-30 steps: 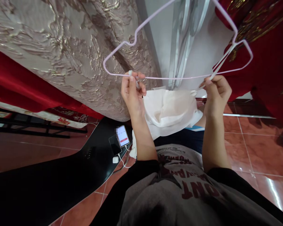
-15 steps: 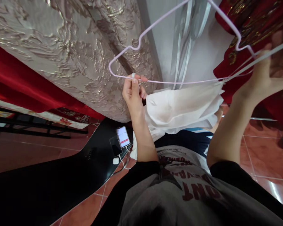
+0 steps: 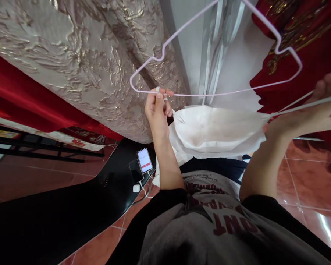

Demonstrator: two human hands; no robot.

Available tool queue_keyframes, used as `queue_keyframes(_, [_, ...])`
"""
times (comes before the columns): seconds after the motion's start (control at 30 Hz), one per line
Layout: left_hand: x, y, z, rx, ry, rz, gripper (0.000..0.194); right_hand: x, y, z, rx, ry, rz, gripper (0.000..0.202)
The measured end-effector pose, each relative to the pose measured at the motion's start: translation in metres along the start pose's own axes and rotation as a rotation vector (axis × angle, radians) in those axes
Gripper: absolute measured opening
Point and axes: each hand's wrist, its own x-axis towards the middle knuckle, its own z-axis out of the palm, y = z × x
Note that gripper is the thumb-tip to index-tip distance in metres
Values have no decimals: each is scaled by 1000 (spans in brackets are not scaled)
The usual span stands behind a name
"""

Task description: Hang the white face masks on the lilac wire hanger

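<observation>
A lilac clothes hanger [image 3: 226,93] is held upright in front of me. My left hand [image 3: 157,105] pinches its bottom bar near the left corner, and a corner of a white cloth garment [image 3: 220,127] reaches those same fingers. Below the bar, the garment hangs spread out over my lap. From its right end, thin white straps [image 3: 306,105] stretch to the right edge of the view. My right hand [image 3: 327,95] is there among the straps, fingers apart, with one strap crossing in front of it. Part of that hand is cut off.
Textured beige curtain cloth [image 3: 79,66] hangs at the left, red embroidered fabric [image 3: 289,70] at the right. A grey-white cabinet door with handles [image 3: 193,48] stands between. On a black bench [image 3: 57,206] lie two phones [image 3: 145,161] and a white charger [image 3: 136,188].
My right hand has moved down and slightly right, drawing the straps away from the hanger's right end. That corner now shows free of the straps. My left hand has barely moved.
</observation>
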Motion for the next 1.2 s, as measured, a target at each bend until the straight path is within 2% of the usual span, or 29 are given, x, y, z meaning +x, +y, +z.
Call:
queue_keyframes(0.1, [-2,-3,1,31,-4,-25,45,-11,-33,16,-74,-1,-45,43])
queue_keyframes(0.13, [-3,-3,1,48,-8,-40,45,-12,-47,26,-104,-85,-41,34])
queue_keyframes(0.2, [-5,-2,2,63,-8,-52,44,-13,-72,46,-162,-379,32,22])
queue_keyframes(0.27, [-7,1,3,50,-6,-36,42,-13,-87,62,-159,-661,123,25])
queue_keyframes(0.33, [-8,4,3,33,12,-4,39,-14,-93,70,-102,-788,166,31])
queue_keyframes(0.43, [-8,9,-2,40,88,72,33,-20,-90,71,-41,-758,147,23])
queue_keyframes(0.53, [-6,12,-14,31,195,184,23,-24,-86,66,-2,-703,128,11])
queue_keyframes(0.67, [7,15,-38,114,396,395,25,-23,-85,66,23,-669,139,13])
queue_keyframes(0.73, [20,17,-48,162,446,504,22,-22,-85,67,30,-672,143,14])
queue_keyframes(0.8, [36,22,-54,175,359,567,20,-22,-85,68,42,-674,130,16])
queue_keyframes(0.87, [51,32,-54,189,208,579,27,-24,-84,68,29,-704,117,21])
queue_keyframes(0.93, [62,47,-47,235,71,525,28,-26,-83,69,-6,-757,116,29])
queue_keyframes(1.03, [73,72,-30,335,-70,403,22,-28,-80,68,-59,-809,114,41])
queue_keyframes(1.1, [78,85,-20,377,-152,400,33,-29,-79,67,-88,-813,114,45])
queue_keyframes(1.2, [88,95,-11,514,-270,416,37,-30,-81,66,-108,-837,126,48])
